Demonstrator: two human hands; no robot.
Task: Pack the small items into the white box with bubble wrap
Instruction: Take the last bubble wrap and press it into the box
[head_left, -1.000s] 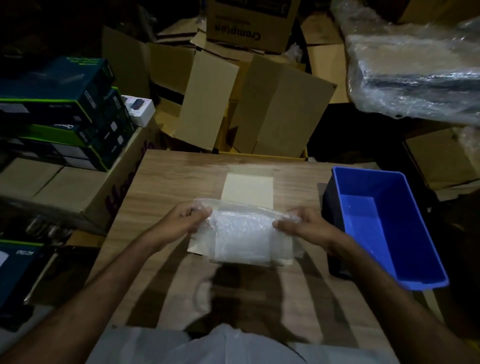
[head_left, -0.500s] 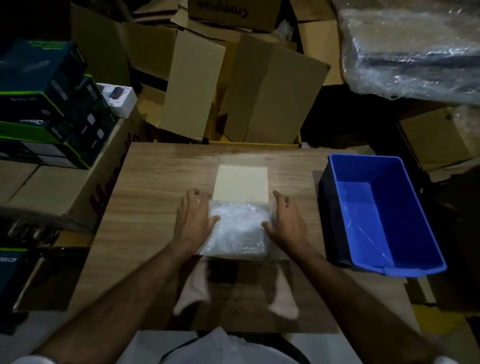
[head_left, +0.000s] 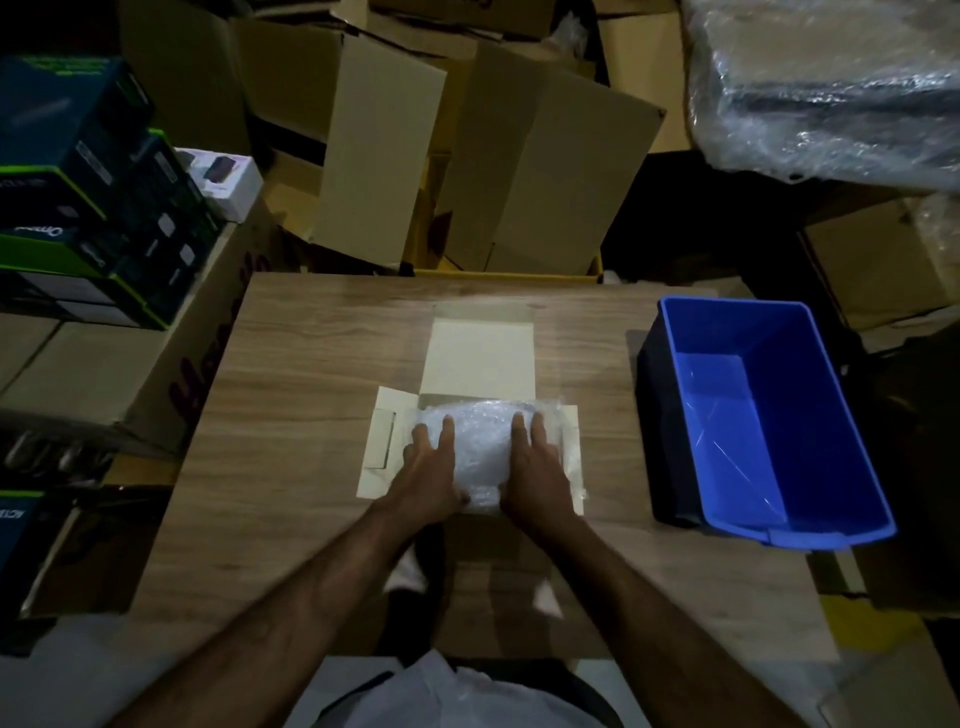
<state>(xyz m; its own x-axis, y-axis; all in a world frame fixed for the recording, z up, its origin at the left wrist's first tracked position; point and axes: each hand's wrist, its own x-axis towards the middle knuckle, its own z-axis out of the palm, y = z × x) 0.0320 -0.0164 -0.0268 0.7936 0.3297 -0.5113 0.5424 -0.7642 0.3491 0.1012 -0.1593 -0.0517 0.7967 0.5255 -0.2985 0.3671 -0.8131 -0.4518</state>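
Observation:
A white box lies unfolded on the wooden table, its lid flap stretched away from me and side flaps spread left and right. A bubble wrap bundle sits in the middle of the box. My left hand rests flat on the bundle's left part, fingers spread. My right hand presses flat on its right part. Whatever the wrap holds is hidden from me.
A blue plastic bin stands on the table's right side. Stacked dark product boxes and brown cartons crowd the left. Open cardboard boxes sit behind the table, a plastic-wrapped bundle at the upper right.
The bundle went from being held up in both hands down into the box. My hands moved from its sides onto its top, and the side flaps now lie spread out.

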